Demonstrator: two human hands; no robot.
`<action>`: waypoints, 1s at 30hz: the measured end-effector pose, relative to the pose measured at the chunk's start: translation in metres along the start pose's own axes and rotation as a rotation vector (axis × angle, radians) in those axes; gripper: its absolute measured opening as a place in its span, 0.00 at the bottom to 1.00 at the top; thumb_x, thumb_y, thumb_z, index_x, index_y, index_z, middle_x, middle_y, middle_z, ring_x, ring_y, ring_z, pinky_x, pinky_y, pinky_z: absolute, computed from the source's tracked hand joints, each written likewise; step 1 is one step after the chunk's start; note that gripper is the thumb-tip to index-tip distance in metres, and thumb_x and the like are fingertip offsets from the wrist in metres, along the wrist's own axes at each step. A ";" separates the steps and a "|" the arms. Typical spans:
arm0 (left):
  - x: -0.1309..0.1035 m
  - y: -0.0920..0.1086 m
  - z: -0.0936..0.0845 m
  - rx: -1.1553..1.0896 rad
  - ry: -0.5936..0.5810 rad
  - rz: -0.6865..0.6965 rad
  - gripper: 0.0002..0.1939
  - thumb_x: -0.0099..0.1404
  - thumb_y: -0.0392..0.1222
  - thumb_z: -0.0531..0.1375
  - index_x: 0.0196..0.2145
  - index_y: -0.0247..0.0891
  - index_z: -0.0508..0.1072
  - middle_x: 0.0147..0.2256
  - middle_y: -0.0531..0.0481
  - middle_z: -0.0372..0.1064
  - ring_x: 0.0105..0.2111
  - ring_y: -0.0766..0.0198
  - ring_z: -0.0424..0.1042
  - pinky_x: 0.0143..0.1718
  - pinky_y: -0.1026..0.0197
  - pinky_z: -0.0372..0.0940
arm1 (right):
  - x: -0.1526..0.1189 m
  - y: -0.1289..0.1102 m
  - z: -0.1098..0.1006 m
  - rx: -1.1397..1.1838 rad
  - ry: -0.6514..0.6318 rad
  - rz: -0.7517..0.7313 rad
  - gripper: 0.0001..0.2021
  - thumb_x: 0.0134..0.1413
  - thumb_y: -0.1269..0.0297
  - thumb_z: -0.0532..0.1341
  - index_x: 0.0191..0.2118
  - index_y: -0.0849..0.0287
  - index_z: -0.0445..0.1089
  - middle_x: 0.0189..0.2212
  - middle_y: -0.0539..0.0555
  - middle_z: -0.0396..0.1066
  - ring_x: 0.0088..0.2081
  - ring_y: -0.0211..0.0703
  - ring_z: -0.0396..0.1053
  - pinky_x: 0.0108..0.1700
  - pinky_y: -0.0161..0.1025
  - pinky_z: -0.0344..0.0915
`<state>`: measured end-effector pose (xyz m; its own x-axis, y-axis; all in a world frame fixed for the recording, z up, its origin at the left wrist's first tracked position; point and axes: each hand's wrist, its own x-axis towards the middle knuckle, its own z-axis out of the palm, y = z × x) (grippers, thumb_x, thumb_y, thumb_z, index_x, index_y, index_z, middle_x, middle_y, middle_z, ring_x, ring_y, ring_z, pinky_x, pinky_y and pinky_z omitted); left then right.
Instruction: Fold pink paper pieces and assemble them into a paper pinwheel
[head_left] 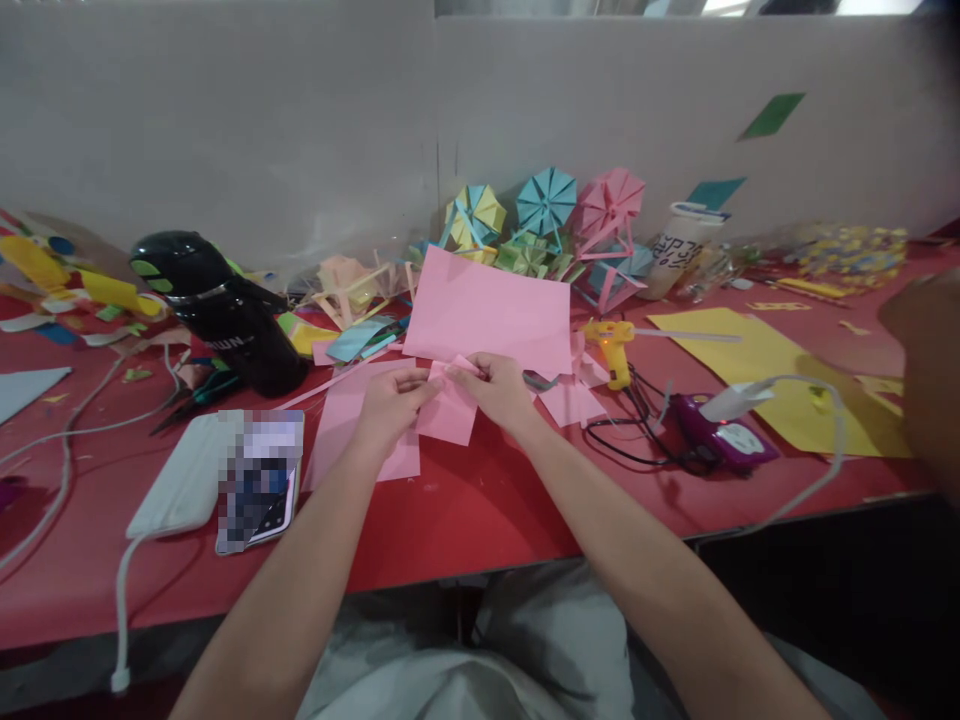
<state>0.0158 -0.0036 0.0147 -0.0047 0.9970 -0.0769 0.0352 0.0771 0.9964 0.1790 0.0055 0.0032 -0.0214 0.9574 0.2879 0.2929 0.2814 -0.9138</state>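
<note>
Between my two hands is a small piece of pink paper (450, 415), with its upper edge pinched and bent. My left hand (395, 400) grips its left side, fingers closed. On the right side, my right hand (491, 385) holds it between thumb and fingers near the top. A large pink sheet (491, 310) stands tilted just behind my hands. Another pink sheet (337, 430) lies flat under my left hand. Smaller pink pieces (574, 402) rest to the right of my right hand.
A yellow glue gun (613, 350), a purple power socket (724, 435) and a yellow sheet (780, 380) are on the right. A black bottle (225, 320), power bank (187, 475) and phone (259, 490) are left. Folded paper wheels (546, 205) line the back wall.
</note>
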 end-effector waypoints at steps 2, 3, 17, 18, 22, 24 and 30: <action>-0.001 0.001 -0.001 0.019 0.006 0.004 0.19 0.44 0.48 0.72 0.32 0.35 0.78 0.29 0.48 0.74 0.26 0.66 0.68 0.25 0.64 0.60 | 0.000 0.000 0.000 0.015 -0.014 0.011 0.22 0.51 0.50 0.63 0.20 0.58 0.56 0.18 0.44 0.48 0.23 0.32 0.45 0.24 0.35 0.43; -0.001 0.002 -0.001 0.028 0.010 0.017 0.19 0.44 0.48 0.72 0.32 0.35 0.78 0.29 0.48 0.74 0.26 0.66 0.68 0.25 0.64 0.60 | 0.001 0.000 -0.001 0.035 -0.028 0.019 0.21 0.51 0.49 0.63 0.20 0.58 0.58 0.18 0.45 0.49 0.23 0.32 0.46 0.24 0.35 0.44; -0.004 0.011 0.001 0.098 -0.092 0.140 0.08 0.48 0.42 0.67 0.22 0.36 0.73 0.20 0.55 0.64 0.22 0.69 0.61 0.25 0.65 0.55 | 0.003 0.002 -0.002 0.159 -0.050 0.037 0.19 0.53 0.48 0.61 0.25 0.60 0.68 0.21 0.48 0.59 0.24 0.34 0.54 0.27 0.35 0.52; -0.004 0.011 0.001 0.122 -0.105 0.152 0.08 0.49 0.41 0.65 0.20 0.37 0.71 0.19 0.56 0.60 0.21 0.70 0.57 0.24 0.65 0.52 | 0.002 0.001 -0.001 0.131 -0.041 0.035 0.19 0.53 0.48 0.60 0.24 0.60 0.67 0.21 0.47 0.58 0.24 0.34 0.53 0.27 0.35 0.52; -0.005 0.013 0.001 0.170 -0.121 0.158 0.08 0.51 0.40 0.61 0.18 0.38 0.67 0.18 0.57 0.54 0.21 0.70 0.53 0.23 0.64 0.49 | 0.002 -0.001 -0.001 0.063 -0.024 0.018 0.19 0.55 0.50 0.58 0.22 0.59 0.63 0.19 0.46 0.55 0.24 0.34 0.52 0.27 0.35 0.52; -0.006 0.013 0.002 0.167 -0.111 0.139 0.08 0.50 0.40 0.62 0.18 0.38 0.67 0.18 0.56 0.55 0.21 0.69 0.54 0.24 0.64 0.50 | 0.002 0.000 0.000 0.074 -0.024 0.005 0.18 0.56 0.51 0.58 0.22 0.59 0.64 0.20 0.47 0.56 0.24 0.34 0.53 0.28 0.35 0.53; -0.003 0.008 0.001 0.037 -0.140 0.047 0.09 0.45 0.42 0.66 0.19 0.36 0.70 0.20 0.55 0.62 0.23 0.69 0.59 0.26 0.64 0.54 | 0.003 0.003 0.003 0.169 -0.020 -0.026 0.13 0.54 0.56 0.59 0.28 0.61 0.69 0.25 0.51 0.67 0.28 0.37 0.62 0.33 0.36 0.59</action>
<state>0.0168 -0.0058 0.0226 0.1375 0.9898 -0.0368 0.0693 0.0274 0.9972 0.1771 0.0093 0.0009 -0.0468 0.9502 0.3081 0.1272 0.3116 -0.9417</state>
